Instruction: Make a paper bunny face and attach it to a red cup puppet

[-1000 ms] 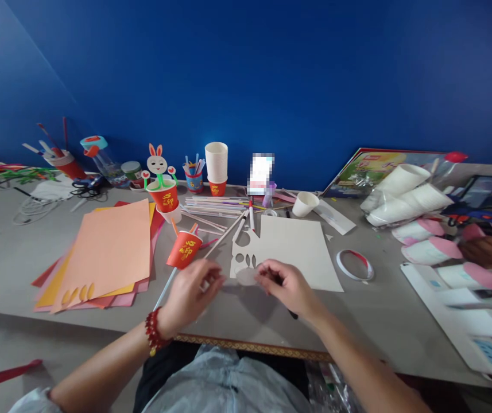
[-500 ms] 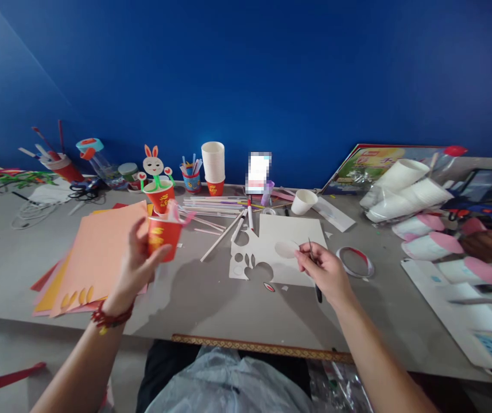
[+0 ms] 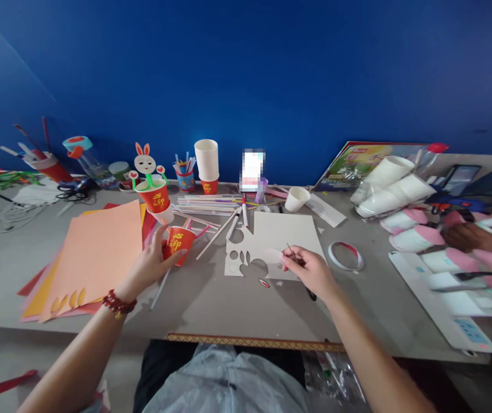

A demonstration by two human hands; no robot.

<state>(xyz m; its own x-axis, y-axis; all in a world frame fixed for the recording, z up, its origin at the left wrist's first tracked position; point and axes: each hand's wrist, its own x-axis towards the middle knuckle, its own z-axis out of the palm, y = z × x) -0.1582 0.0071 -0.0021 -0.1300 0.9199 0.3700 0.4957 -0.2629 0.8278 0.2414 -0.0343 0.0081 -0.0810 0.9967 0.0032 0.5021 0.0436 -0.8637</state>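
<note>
My left hand (image 3: 154, 263) is closed round a tilted red paper cup (image 3: 181, 238) with yellow print. Pink and pale straws show at its rim, and a pale straw (image 3: 159, 289) slants down below it. In the fingertips of my right hand (image 3: 308, 269) is a white paper disc (image 3: 272, 255). The same hand also grips a thin pointed metal tool with a black handle (image 3: 312, 294); its kind is mostly hidden by the fingers. Under the disc lies a white sheet (image 3: 286, 226) with round and leaf-shaped holes. A small red-and-white leaf-shaped cutout (image 3: 263, 283) rests in front of it.
A rabbit figure (image 3: 145, 165) stands in another red cup behind my left hand. Coloured paper (image 3: 103, 246) lies left, straws (image 3: 206, 203) behind, a tape roll (image 3: 345, 256) right. White cups (image 3: 206, 158) are stacked at the back. Another person's hand (image 3: 465, 238) is at far right.
My left hand has lowered the red cup and moved it slightly right. My right hand, still with the disc and tool, has shifted a little left in the view. The camera has turned slightly right.
</note>
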